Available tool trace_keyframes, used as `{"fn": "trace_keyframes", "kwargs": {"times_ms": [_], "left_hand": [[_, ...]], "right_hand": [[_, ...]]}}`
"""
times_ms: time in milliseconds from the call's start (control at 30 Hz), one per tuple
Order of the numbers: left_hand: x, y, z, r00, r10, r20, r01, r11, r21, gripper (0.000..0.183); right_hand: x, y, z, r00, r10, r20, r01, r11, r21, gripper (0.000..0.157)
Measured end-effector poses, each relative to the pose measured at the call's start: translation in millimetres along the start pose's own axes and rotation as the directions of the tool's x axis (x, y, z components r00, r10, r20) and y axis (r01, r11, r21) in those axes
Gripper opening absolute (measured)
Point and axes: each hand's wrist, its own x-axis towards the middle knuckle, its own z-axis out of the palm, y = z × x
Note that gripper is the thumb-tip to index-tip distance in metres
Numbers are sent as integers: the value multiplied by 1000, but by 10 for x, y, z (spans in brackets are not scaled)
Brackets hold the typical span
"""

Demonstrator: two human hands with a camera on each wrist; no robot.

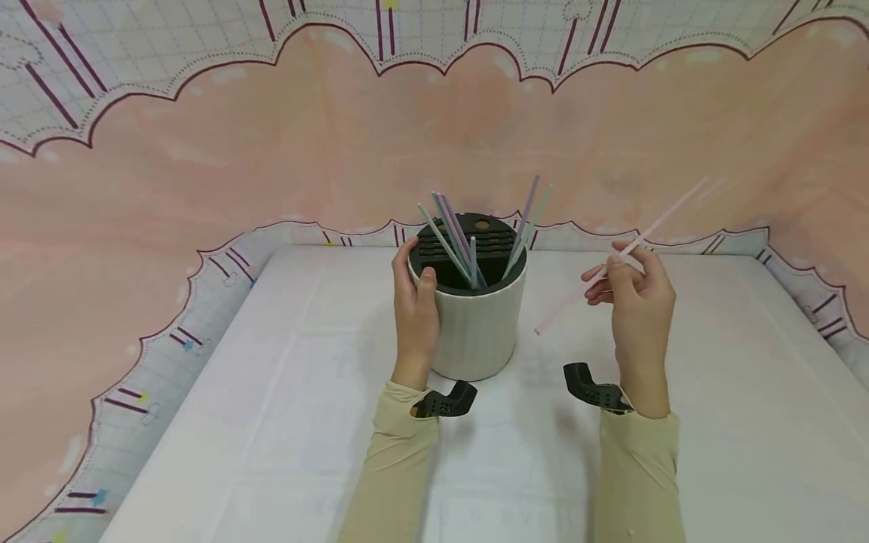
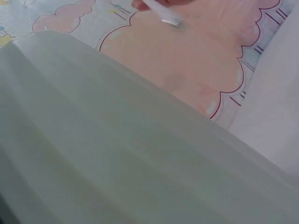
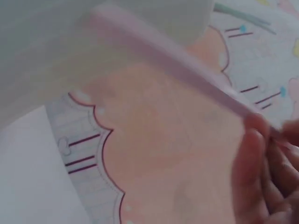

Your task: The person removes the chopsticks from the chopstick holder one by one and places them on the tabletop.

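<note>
A white ribbed holder (image 1: pixel 478 335) with a black slotted top stands tilted slightly on the table. My left hand (image 1: pixel 416 317) grips its left side, thumb on the near wall and fingers round the far side. Several straws (image 1: pixel 456 226), green, purple and bluish, lean out of the black top (image 1: pixel 468 241). To the right of the holder, my right hand (image 1: pixel 641 309) pinches a pale pink straw (image 1: pixel 668 215) slantwise in the air. In the right wrist view the pink straw (image 3: pixel 187 72) crosses before the holder (image 3: pixel 117 46). The holder's wall (image 2: pixel 117 149) fills most of the left wrist view.
A white-covered table (image 1: pixel 305 415) lies beneath both hands. Behind and to the left hangs or spreads a peach cloth (image 1: pixel 271 151) with scalloped, striped borders. Black wrist cameras (image 1: pixel 597 388) sit on both wrists.
</note>
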Motion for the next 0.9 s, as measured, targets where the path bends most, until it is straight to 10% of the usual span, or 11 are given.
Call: {"fn": "trace_keyframes", "kwargs": {"times_ms": [233,900], "left_hand": [[12,-3,-48,1000,6,-8,-6,1000,8,46],[-21,-6,14,999,17,-35,-18,1000,-21,47]], "right_hand": [[15,284,79,943,247,221,-147,909,-390,29],[-33,885,-8,701,645,305,-326,670,-667,34]]}}
